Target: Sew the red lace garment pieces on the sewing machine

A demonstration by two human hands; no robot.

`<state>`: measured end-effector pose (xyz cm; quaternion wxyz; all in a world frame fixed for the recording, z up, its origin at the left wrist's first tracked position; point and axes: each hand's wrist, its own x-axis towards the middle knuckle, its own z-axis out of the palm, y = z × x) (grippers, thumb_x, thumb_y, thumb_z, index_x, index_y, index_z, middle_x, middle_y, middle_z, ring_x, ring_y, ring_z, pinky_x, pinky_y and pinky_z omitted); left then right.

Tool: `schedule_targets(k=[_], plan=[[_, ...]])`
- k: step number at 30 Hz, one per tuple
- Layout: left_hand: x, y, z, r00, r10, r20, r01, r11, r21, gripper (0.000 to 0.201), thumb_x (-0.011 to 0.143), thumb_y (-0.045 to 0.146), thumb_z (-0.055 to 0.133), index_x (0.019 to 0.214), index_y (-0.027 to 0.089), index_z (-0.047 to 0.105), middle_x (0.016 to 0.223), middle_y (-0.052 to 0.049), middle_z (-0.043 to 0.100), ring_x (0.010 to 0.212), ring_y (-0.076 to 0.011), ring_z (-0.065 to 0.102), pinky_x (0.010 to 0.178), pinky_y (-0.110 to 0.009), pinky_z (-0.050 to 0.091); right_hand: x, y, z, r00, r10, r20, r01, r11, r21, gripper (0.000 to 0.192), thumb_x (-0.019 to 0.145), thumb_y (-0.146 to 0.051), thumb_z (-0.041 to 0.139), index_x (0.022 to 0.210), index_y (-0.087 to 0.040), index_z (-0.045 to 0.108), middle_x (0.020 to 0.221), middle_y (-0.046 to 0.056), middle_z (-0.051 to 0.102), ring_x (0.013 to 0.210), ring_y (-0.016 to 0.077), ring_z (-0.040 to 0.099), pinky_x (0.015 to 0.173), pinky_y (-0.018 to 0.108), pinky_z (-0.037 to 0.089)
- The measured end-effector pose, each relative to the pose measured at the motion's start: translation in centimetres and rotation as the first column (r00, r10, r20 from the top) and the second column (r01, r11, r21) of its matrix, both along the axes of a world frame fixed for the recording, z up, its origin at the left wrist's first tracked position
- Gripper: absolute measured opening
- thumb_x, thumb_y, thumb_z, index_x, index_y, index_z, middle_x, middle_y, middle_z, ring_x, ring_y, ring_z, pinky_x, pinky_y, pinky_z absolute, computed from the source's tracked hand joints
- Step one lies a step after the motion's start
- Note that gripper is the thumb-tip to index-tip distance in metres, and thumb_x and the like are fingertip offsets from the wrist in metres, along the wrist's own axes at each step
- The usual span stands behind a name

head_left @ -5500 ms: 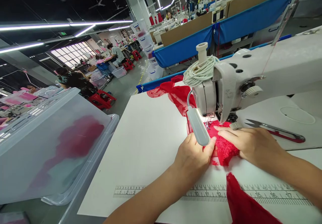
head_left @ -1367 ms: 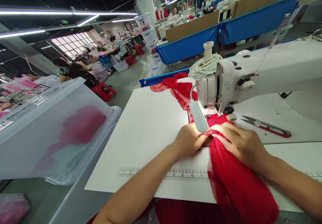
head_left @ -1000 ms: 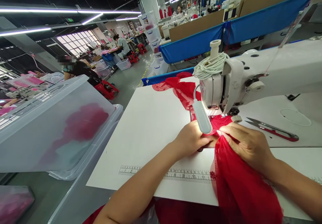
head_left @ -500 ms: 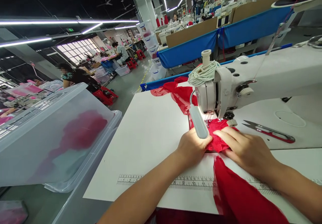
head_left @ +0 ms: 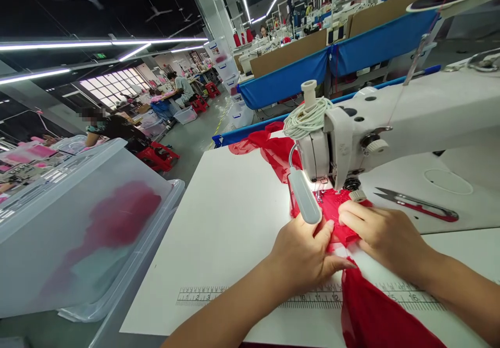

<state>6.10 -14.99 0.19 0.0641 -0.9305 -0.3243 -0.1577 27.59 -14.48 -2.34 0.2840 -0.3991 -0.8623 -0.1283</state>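
Both hands lie open and flat, the left hand (head_left: 308, 251) and right hand (head_left: 385, 233) pinning the red lace fabric (head_left: 338, 212) just near the sewing machine (head_left: 351, 139); fingertips this close to the needle risk a prick, I judge.

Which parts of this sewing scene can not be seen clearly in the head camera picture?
- The needle and presser foot: hidden in the head view behind the lamp and the sewing machine head.
- The red fabric: cut off by the lower edge.
- The left hand and right hand lie on the fabric; any pinching below the fingers is hidden.
- The contents of the plastic bin: blurred by its frosted wall.
- The ruler numbers: partly covered by the left arm.
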Motion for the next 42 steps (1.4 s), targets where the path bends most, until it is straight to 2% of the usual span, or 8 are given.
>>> schedule_targets(k=[4,10,14,20,24,30,37,42], plan=[[0.0,0.0,-0.5,1.0,-0.001,0.024,0.0,0.999,0.037,0.093,0.099,0.071,0.003,0.106,0.01,0.072,0.103,-0.019,0.071,0.078,-0.0257,0.066,0.057,-0.034,0.052,0.2,0.2,-0.3,1.0,-0.016,0.014,0.016,1.0,0.005,0.028,0.058,0.002,0.043,0.072,-0.022,0.047,0.071,-0.001,0.058,0.048,0.0127,0.041,0.046,0.029,0.022],[0.0,-0.1,-0.8,1.0,0.01,-0.009,-0.009,0.999,0.04,0.091,0.095,0.08,0.016,0.114,0.01,0.072,0.104,-0.019,0.071,0.082,-0.0285,0.067,0.057,-0.035,0.052,0.3,0.3,-0.4,0.999,-0.025,0.023,0.024,0.999,0.028,0.026,0.06,0.001,0.044,0.073,-0.021,0.05,0.074,0.001,0.062,0.046,0.0118,0.041,0.045,0.029,0.023],[0.0,0.0,-1.0,0.998,-0.01,0.055,0.006,0.998,0.066,0.092,0.097,0.077,0.012,0.118,0.009,0.071,0.106,-0.019,0.071,0.086,-0.0289,0.068,0.061,-0.035,0.055,0.4,0.3,-0.5,0.999,-0.039,0.023,0.038,0.999,0.032,0.026,0.059,0.001,0.044,0.072,-0.02,0.05,0.075,0.002,0.063,0.046,0.0118,0.042,0.044,0.029,0.023],[-0.1,0.1,-1.3,1.0,0.02,-0.008,-0.019,0.998,0.059,0.096,0.095,0.079,0.008,0.124,0.01,0.069,0.108,-0.021,0.071,0.084,-0.0275,0.069,0.057,-0.034,0.054,0.5,0.4,-0.4,0.998,-0.048,0.039,0.047,0.998,0.032,0.025,0.06,0.0,0.043,0.071,-0.02,0.052,0.075,0.002,0.065,0.044,0.0111,0.041,0.042,0.027,0.023],[-0.3,0.3,-1.4,0.999,0.018,0.028,-0.021,0.996,0.086,0.096,0.095,0.08,0.01,0.123,0.01,0.069,0.107,-0.02,0.072,0.08,-0.0265,0.068,0.059,-0.035,0.056,0.4,0.5,-0.4,0.997,-0.057,0.044,0.055,0.998,0.044,0.025,0.061,0.001,0.042,0.07,-0.019,0.053,0.077,0.003,0.067,0.043,0.0106,0.042,0.041,0.027,0.023],[-0.4,0.8,-1.5,0.995,-0.002,0.104,-0.014,0.988,0.152,0.094,0.097,0.079,0.013,0.123,0.008,0.07,0.108,-0.019,0.074,0.088,-0.0282,0.07,0.067,-0.037,0.06,0.4,0.7,-0.7,0.997,-0.069,0.037,0.067,0.997,0.04,0.029,0.062,0.003,0.041,0.074,-0.017,0.058,0.081,0.005,0.071,0.045,0.0116,0.046,0.043,0.029,0.024],[-0.1,0.2,-1.2,1.0,0.014,-0.024,-0.011,0.992,0.127,0.098,0.095,0.081,0.01,0.124,0.007,0.069,0.114,-0.022,0.071,0.092,-0.0286,0.07,0.062,-0.035,0.056,0.3,0.7,-0.5,0.995,-0.095,0.015,0.094,0.994,0.057,0.028,0.068,0.005,0.04,0.073,-0.017,0.058,0.076,0.003,0.068,0.044,0.0112,0.047,0.041,0.029,0.024],[-0.3,0.0,-1.2,0.996,0.021,-0.092,-0.01,0.994,0.112,0.092,0.098,0.079,0.015,0.131,0.009,0.065,0.117,-0.022,0.07,0.091,-0.0278,0.069,0.061,-0.033,0.052,0.1,0.7,-0.3,0.994,-0.104,0.013,0.103,0.992,0.078,0.029,0.069,0.005,0.039,0.07,-0.017,0.058,0.072,0.001,0.066,0.042,0.0106,0.046,0.04,0.028,0.024]])
